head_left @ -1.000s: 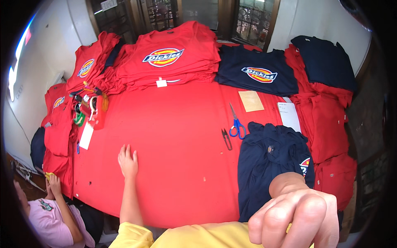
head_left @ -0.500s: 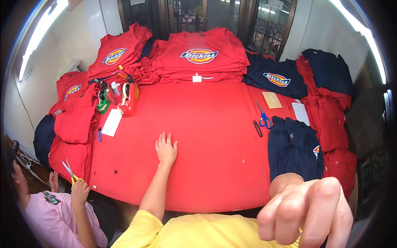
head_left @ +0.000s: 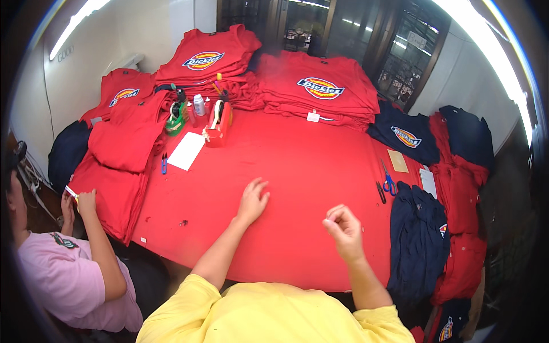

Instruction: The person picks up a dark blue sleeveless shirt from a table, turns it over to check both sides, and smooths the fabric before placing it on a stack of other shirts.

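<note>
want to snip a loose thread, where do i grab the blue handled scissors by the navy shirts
Take the blue-handled scissors by the blue loops, which lie at the end nearer you; the blades point away toward the tan card. Coming in from your side with the right hand looks easiest.

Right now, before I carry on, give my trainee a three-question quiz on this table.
1. True or false: the left hand lies flat on the red table cover.
2. What lies nearest the blue-handled scissors?
A. the white sheet
B. the navy shirt pile
C. the red tape dispenser
3. In a few words: how is the right hand shaped, and does it touch the cover?

Key
1. True: palm down, fingers spread.
2. B: the pile lies just below the scissors.
3. Fingers curled and pinched together; whether it holds something small or touches the cover cannot be told.
</note>
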Tool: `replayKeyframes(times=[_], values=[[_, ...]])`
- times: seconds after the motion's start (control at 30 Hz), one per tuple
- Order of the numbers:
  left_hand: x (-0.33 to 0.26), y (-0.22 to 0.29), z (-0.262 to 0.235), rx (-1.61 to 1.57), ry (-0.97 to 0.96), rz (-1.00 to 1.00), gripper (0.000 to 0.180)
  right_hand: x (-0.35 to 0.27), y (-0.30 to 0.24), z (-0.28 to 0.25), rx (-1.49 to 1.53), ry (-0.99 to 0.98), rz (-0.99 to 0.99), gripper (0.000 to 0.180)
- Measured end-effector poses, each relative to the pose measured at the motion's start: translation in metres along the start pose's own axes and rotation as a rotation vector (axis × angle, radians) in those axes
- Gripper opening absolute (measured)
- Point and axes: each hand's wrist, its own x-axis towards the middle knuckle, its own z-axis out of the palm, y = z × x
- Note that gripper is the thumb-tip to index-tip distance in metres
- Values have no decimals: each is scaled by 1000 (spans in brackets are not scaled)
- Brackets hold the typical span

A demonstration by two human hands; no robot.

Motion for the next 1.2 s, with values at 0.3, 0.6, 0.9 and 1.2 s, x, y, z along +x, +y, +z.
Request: replayKeyframes(times=[0.3,0.6,0.9,1.2], values=[[38,-121,-131,531,452,-210,38,-78,137,-25,-867,284,-16,15],[46,-132,-125,733,166,-491,54,-71,135,-25,-994,197,46,15],[41,-132,-123,730,323,-384,43,-69,134,-24,-981,181,72,15],[39,-131,-122,698,364,-337,38,-60,134,-29,-1018,126,33,15]])
